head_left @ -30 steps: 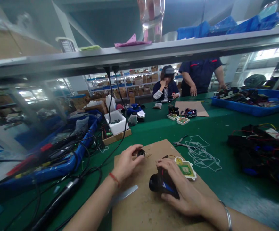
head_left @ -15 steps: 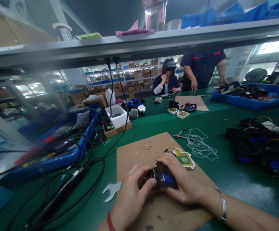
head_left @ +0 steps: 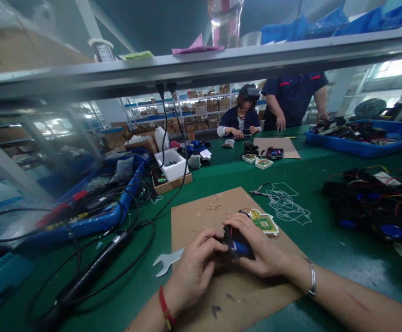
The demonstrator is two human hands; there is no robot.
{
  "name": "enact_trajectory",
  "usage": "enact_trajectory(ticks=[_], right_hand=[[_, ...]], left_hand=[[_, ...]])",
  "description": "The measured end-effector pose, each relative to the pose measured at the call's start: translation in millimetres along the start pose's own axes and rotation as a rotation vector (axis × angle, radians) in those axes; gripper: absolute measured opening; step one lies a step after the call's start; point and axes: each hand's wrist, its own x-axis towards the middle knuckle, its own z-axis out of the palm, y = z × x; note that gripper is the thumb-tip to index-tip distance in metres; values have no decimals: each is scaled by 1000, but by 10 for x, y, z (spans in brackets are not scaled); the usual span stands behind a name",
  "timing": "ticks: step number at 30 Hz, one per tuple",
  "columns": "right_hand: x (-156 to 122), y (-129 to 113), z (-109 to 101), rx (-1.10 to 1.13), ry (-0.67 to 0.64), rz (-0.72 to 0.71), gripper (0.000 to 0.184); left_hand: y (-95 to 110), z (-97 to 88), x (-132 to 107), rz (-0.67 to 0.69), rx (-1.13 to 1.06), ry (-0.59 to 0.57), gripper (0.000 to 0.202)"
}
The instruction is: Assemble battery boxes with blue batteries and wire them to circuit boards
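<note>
Both hands meet over a brown cardboard sheet point(head_left: 201, 212) on the green table. My right hand point(head_left: 256, 251) is wrapped around a black and blue cylindrical part point(head_left: 239, 246) with thin wires. My left hand point(head_left: 195, 269) has its fingers curled and pinched against the part's left end; what sits under the fingertips is hidden. A small green circuit board in a white tray point(head_left: 265, 224) lies just beyond my right hand, joined to the part by wires. A flat silver wrench point(head_left: 166, 262) lies left of my left hand.
Pliers point(head_left: 258, 191) and looped white wire point(head_left: 285, 205) lie beyond the cardboard. Black cables and a blue tray point(head_left: 90, 223) fill the left. A heap of black wired parts point(head_left: 374, 203) sits right. Two people work at the table's far end, under an overhead shelf point(head_left: 201, 69).
My left hand came back from the far part of the cardboard, where it pinched a small dark piece, and closed on the end of the black and blue part. The right hand kept its grip.
</note>
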Motion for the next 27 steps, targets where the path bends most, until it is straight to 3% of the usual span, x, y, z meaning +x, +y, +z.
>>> enact_trajectory(ticks=[5, 8, 11, 14, 17, 19, 22, 24, 27], right_hand=[[12, 10, 7, 24, 21, 13, 71], [10, 16, 6, 24, 17, 10, 72], [5, 20, 6, 30, 21, 6, 73], [6, 15, 7, 37, 28, 4, 73], [7, 1, 3, 33, 15, 16, 73], [5, -8, -3, 25, -5, 27, 75], [3, -15, -8, 18, -9, 27, 75], [3, -18, -7, 16, -7, 32, 75], [3, -22, -6, 12, -14, 43, 76]], left_hand=[[76, 50, 4, -132, 24, 112, 43], [70, 42, 3, -243, 51, 109, 32], [19, 19, -2, -177, 56, 35, 25], [-27, 33, 0, -116, 51, 42, 36], [-27, 69, 14, -218, 47, 139, 45], [-5, 71, 27, -264, 52, 151, 36], [24, 40, 39, -171, 37, 83, 24], [24, 26, 41, -122, 25, 56, 35], [8, 39, 43, -248, 26, 114, 47]])
